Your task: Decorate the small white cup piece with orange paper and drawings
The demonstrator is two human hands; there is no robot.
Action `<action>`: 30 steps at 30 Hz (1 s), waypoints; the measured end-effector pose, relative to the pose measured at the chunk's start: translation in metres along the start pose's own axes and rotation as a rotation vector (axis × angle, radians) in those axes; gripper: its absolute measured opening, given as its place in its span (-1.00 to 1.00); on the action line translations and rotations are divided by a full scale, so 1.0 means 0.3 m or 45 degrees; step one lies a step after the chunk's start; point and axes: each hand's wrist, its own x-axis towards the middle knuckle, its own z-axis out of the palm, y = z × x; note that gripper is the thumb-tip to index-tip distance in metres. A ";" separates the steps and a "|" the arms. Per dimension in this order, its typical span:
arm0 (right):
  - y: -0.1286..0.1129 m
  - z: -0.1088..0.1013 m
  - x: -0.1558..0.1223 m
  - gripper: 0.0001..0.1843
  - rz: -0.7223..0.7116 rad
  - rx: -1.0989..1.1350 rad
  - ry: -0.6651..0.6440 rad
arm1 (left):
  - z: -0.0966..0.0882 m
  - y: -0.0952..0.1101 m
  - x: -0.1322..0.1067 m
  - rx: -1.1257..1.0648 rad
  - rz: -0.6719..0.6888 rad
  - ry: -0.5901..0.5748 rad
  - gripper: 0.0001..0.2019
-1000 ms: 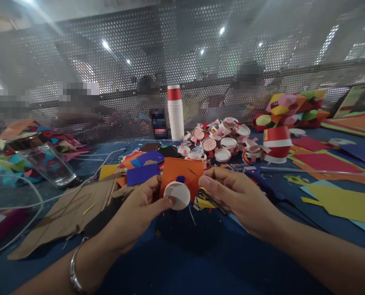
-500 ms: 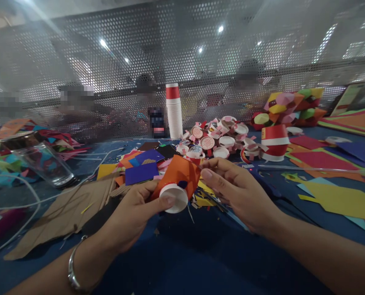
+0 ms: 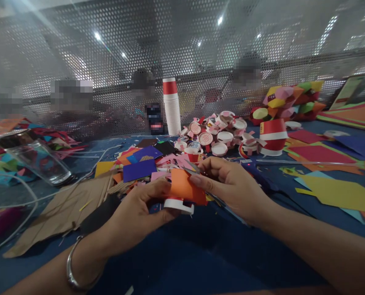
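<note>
Between the thumb and fingers of my left hand (image 3: 136,209) is a white paper cup base (image 3: 178,205), now tilted so its rim shows edge-on. Bent orange paper (image 3: 185,184) stands up from the base. My right hand (image 3: 231,184) is closed at the paper's upper right edge, its thumb against the paper. A thin, grey, pointed tool (image 3: 189,167) sticks out to the left from its fingertips; most of the tool is hidden. Behind the hands lie paper scraps and a blue paper piece (image 3: 139,170).
Cut cup bottoms (image 3: 205,138) are heaped behind, beside a tall cup stack (image 3: 172,108). A red-and-white cup (image 3: 273,137) and yellow paper (image 3: 339,194) stand or lie right. Cardboard (image 3: 59,205), a clear glass (image 3: 44,164) and a white cable (image 3: 25,182) are left.
The cup base has turned from facing me to edge-on, and the orange paper with it. My right hand's fingertips have come slightly left, over the paper's edge.
</note>
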 end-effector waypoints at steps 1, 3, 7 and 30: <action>0.003 -0.001 0.000 -0.57 -0.004 -0.019 -0.007 | -0.001 0.002 0.000 0.045 0.049 -0.008 -0.81; 0.007 -0.004 0.001 -0.55 -0.011 -0.063 -0.022 | -0.003 0.008 -0.002 0.118 0.133 -0.008 -0.83; 0.005 -0.004 0.003 -0.54 0.007 -0.097 -0.053 | -0.007 0.022 -0.007 0.204 0.192 0.077 -0.81; 0.009 0.014 -0.027 -0.57 -0.152 -0.255 0.041 | -0.018 0.002 -0.001 0.121 0.224 -0.001 -0.81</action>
